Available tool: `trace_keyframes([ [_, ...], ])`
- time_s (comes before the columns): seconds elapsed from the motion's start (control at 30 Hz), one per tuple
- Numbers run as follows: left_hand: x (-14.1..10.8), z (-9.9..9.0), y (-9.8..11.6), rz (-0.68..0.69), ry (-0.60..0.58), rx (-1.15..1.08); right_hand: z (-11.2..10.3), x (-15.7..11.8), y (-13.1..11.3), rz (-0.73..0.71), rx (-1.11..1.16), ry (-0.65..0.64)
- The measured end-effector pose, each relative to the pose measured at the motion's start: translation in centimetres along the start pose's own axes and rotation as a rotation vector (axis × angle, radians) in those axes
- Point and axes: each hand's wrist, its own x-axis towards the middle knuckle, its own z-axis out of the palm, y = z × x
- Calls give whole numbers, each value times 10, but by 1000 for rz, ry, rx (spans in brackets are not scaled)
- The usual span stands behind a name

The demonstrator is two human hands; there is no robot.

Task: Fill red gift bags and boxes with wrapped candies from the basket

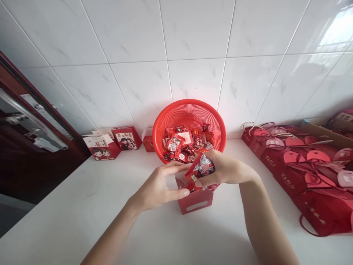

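A small red paper gift box [195, 203] stands open at the top on the white counter, right in front of me. My left hand [158, 184] grips its left side, with the thumb along the near rim and the fingers at the far side. Over the opening, my right hand [224, 170] is closed around wrapped candies [204, 166] in red and patterned foil, partly inside the box. My right palm hides some of them. Just behind the box, a red plastic basket [162, 127] leans against the wall with many wrapped candies [180, 145] inside.
Several printed red gift boxes [128, 139] stand at the back left near a dark red door [16, 147]. Along the right side, rows of red boxes [292, 176] with cord handles cover the counter [91, 213]. A cardboard carton [320, 123] sits behind them.
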Motion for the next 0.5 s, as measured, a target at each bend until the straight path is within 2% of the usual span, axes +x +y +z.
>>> trace_keyframes([
  [0.17,2,-1,-3,-11,-16,-29,-4,-2,1,-83,99,5],
  [0.3,4,-1,-3,-6,-44,-63,-9,-5,3,-141,136,75],
  [0.5,5,-1,-3,-45,-43,-70,-11,-9,1,-86,237,86],
])
